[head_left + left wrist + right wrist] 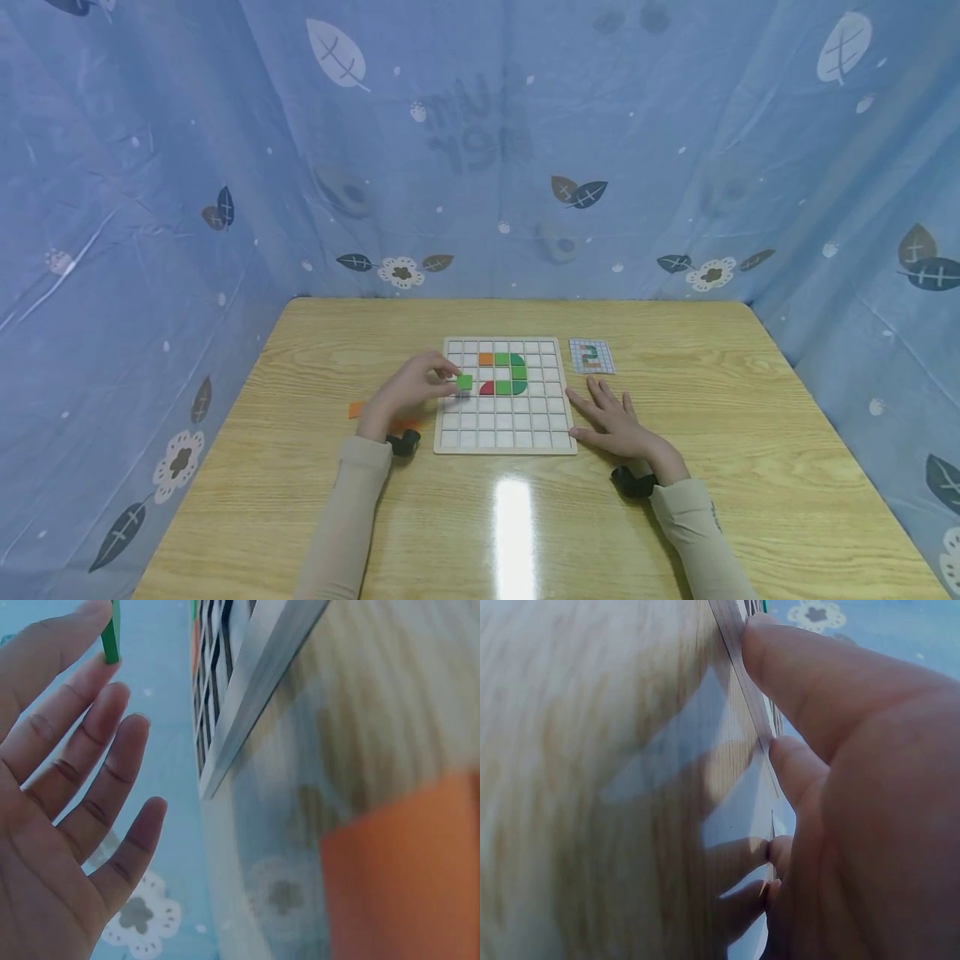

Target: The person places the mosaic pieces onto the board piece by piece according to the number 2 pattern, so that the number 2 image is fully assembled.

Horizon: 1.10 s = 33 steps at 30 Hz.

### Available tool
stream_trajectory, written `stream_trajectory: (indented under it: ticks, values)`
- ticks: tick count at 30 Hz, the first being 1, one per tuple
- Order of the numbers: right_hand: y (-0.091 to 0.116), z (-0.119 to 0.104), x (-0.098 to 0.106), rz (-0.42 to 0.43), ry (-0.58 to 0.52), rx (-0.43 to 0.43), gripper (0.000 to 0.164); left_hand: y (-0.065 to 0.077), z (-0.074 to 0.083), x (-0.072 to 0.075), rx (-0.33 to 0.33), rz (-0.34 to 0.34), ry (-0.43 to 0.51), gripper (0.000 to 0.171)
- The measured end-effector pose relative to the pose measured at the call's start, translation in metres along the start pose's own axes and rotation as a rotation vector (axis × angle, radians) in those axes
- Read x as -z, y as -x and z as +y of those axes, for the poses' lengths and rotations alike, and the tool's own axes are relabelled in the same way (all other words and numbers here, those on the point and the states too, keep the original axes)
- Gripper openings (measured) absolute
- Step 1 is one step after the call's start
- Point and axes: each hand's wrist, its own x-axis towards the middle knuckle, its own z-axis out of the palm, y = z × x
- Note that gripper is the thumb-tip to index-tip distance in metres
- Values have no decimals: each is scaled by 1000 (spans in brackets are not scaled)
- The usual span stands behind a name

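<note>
My left hand (412, 387) pinches a square green tile (465, 382) between thumb and index finger, above the left part of a white gridded board (504, 451). In the left wrist view the tile's thin edge (112, 641) shows at the fingertips, with the other fingers spread. Set in the grid are an orange tile (486, 359), a red rounded tile (487, 388) and several green ones, forming a curve open to the left. My right hand (615, 425) lies with fingers extended by the board's right edge; its thumb and index finger touch the frame.
A small card (592, 356) printed with a coloured grid pattern lies right of the board's top corner. Orange pieces (356, 410) lie on the wooden table (255, 500) by my left wrist, partly hidden. Blue patterned curtains (480, 167) enclose the table's back and sides.
</note>
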Motion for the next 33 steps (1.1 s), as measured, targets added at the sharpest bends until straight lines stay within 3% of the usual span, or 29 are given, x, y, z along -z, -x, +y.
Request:
stream_trajectory:
  ticks: [13,33]
  values:
    - [-1,2,-1,6,6,13,66,-9,7,-23,-15,-78,-88,26]
    - [-2,6,-3,0,-18,25,66,-13,14,-28,-55,-106,-294,23]
